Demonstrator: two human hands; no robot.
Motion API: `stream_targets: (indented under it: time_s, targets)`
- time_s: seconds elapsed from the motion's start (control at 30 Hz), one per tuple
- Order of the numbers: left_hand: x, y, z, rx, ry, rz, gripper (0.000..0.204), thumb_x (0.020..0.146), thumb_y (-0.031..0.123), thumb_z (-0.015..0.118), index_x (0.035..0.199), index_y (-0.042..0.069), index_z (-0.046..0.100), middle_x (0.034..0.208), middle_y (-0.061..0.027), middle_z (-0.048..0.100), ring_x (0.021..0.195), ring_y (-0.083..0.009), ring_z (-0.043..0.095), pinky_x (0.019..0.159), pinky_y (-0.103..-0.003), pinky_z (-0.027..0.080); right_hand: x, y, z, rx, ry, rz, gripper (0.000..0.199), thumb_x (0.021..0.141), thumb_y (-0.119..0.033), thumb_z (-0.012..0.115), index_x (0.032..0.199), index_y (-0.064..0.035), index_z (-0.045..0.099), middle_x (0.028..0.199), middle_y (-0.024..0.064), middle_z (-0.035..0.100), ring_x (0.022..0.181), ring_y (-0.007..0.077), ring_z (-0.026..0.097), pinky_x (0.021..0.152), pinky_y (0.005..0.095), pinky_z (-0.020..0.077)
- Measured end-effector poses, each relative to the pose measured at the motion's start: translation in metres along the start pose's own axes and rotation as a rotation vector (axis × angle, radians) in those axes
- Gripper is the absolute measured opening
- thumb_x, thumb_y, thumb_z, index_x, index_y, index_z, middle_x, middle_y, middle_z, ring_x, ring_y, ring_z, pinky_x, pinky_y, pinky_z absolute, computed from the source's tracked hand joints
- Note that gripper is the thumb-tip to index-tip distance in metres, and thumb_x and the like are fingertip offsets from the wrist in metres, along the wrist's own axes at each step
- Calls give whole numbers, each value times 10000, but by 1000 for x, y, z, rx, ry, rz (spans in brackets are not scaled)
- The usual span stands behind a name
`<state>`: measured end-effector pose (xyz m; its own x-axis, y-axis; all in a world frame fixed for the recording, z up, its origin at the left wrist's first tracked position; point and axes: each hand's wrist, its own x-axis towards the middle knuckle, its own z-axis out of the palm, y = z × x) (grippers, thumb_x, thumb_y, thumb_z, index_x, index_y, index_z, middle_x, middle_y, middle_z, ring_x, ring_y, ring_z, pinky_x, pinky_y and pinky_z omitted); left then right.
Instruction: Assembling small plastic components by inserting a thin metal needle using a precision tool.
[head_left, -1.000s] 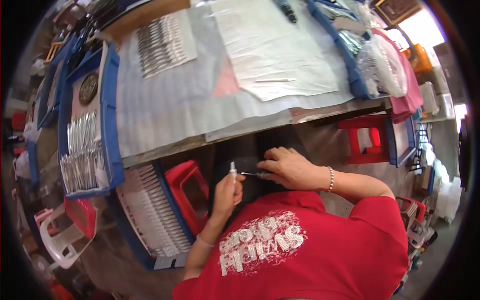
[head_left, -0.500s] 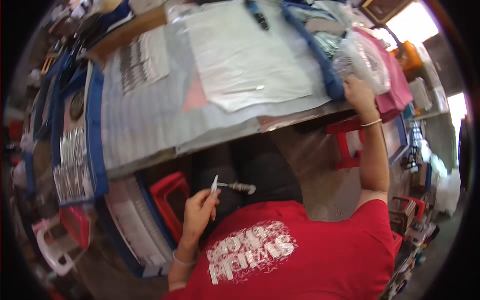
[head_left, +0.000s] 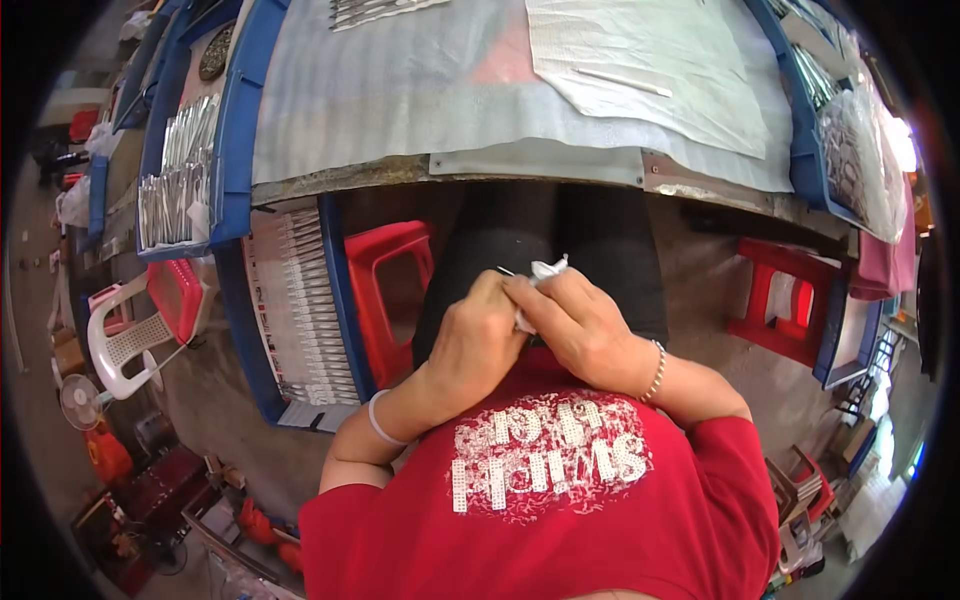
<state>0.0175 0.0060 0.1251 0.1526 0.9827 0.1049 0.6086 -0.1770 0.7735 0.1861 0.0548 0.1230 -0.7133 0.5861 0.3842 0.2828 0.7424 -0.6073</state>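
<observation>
Both hands meet over my lap, just below the table edge (head_left: 520,170). My left hand (head_left: 472,340) is closed around a thin metal tool (head_left: 508,271) whose tip pokes out above the fingers. My right hand (head_left: 575,320) pinches a small white plastic bag (head_left: 545,272) against that tool; most of the bag is hidden between the fingers. I wear a red shirt and a bead bracelet on the right wrist.
A grey foam sheet (head_left: 400,90) and white sheet (head_left: 680,70) cover the table. Blue trays with rows of metal pieces sit at the left (head_left: 185,170), and one stands on the floor (head_left: 295,310). Red stools (head_left: 390,290) (head_left: 785,300) flank my legs. A clear bag of parts (head_left: 860,160) lies at the right.
My right hand came back from the bag of parts at the table's right and joined the left hand over my lap, now holding a small white bag against the tool.
</observation>
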Motion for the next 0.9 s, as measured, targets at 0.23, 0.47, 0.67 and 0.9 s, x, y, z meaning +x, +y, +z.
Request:
stream_targets:
  time_s: [0.23,0.47,0.67,0.9]
  targets:
    - [-13,-12,-6,11,-90,-130,203,773,41,691,933,-13,577,837,-182,547,716,-402,585,598,-449,486,-3,42,9,-17,105,161,194,723,-46,722,884,-8,620,821,114,533,692,294,535,575,366,468]
    - [-10,-19,0,77,-134,-24,163,835,60,654,966,-9,586,825,-164,535,673,-370,602,566,-434,503,6,30,23,177,74,129,100,769,-56,656,833,-27,584,906,136,597,835,316,590,720,398,485]
    - [-9,-14,-10,159,-178,-50,226,786,0,703,989,-30,609,823,-169,567,702,-357,604,585,-414,489,6,19,22,206,97,63,189,725,-50,663,909,-58,618,878,98,625,836,269,616,761,378,496]
    - [-6,-15,-11,124,-232,-108,198,798,29,701,967,-28,615,826,-168,578,704,-354,597,590,-409,484,1,30,6,101,49,119,158,734,-48,663,883,-46,611,924,109,634,837,275,612,766,365,485]
